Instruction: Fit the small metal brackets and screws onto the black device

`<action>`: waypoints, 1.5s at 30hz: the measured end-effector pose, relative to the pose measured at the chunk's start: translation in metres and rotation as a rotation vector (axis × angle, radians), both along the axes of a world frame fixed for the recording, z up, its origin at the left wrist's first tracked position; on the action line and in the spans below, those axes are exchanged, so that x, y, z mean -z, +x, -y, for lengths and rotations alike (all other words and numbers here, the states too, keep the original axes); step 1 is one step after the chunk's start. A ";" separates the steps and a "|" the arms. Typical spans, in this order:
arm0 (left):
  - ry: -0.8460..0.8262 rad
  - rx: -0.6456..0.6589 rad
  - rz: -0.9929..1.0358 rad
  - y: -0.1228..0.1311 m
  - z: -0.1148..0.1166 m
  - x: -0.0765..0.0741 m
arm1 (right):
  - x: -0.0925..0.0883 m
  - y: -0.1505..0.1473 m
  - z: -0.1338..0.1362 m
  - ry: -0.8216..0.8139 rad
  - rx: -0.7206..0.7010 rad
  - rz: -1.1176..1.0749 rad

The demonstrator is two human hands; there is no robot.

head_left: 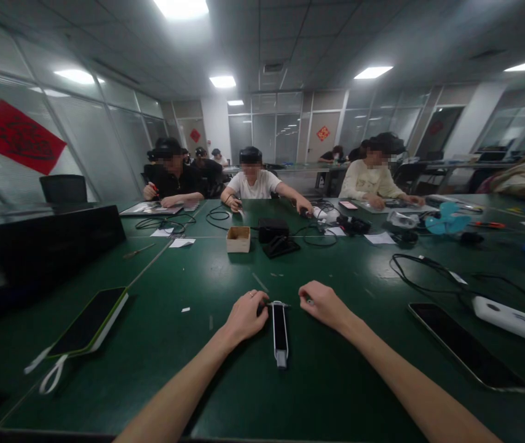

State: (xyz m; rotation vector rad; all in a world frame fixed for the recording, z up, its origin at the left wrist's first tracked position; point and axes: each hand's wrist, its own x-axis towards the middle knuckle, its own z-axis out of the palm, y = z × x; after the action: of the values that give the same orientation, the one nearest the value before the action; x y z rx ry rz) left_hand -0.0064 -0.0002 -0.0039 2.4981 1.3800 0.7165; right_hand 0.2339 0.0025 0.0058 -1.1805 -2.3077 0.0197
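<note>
The slim device (280, 332), a dark strip in a pale frame, is taken as the landmark; it is laid on the green table (225, 400) between the two hands, with one end pointed toward the wearer. The left hand (248, 312) is placed just beside the device's far end, on its left; the fingers are curled with only a small gap left at the thumb, and whether anything is gripped cannot be told. The right hand (326, 304) is held apart from the device, to the right of the same end; its fingers are folded into a loose fist, and whether a small item is pinched there cannot be determined. A thin piece (286, 305) is seen across the device's far end; its attachment is not resolved. Because no clamp is seen on the device, it could be skidded or turned if sideways force were applied at one end only. The thin piece could be bent if it were caught by the left fingertips. Should a forearm be swept outward, the phone (465, 346), well to the right of the device, or the green-edged slab (90, 321), well to its left, could be displaced.
</note>
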 end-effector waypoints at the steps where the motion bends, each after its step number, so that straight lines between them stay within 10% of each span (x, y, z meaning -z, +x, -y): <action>1: 0.020 -0.007 0.034 0.000 0.001 -0.001 | 0.001 -0.010 0.005 0.032 -0.057 -0.024; 11: 0.159 0.283 0.194 0.006 0.015 -0.012 | 0.018 -0.047 0.020 0.143 -0.239 -0.326; 27: 0.023 0.026 0.079 -0.007 -0.001 -0.006 | 0.002 -0.026 0.015 0.003 -0.053 -0.141; 45: -0.068 0.063 -0.051 -0.013 -0.005 -0.003 | 0.005 -0.024 0.014 -0.182 -0.046 -0.055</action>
State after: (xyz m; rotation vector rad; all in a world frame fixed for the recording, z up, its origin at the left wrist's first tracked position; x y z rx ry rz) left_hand -0.0194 0.0046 -0.0012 2.5104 1.3130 0.5878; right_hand 0.2103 -0.0111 0.0003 -1.1984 -2.3227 0.2818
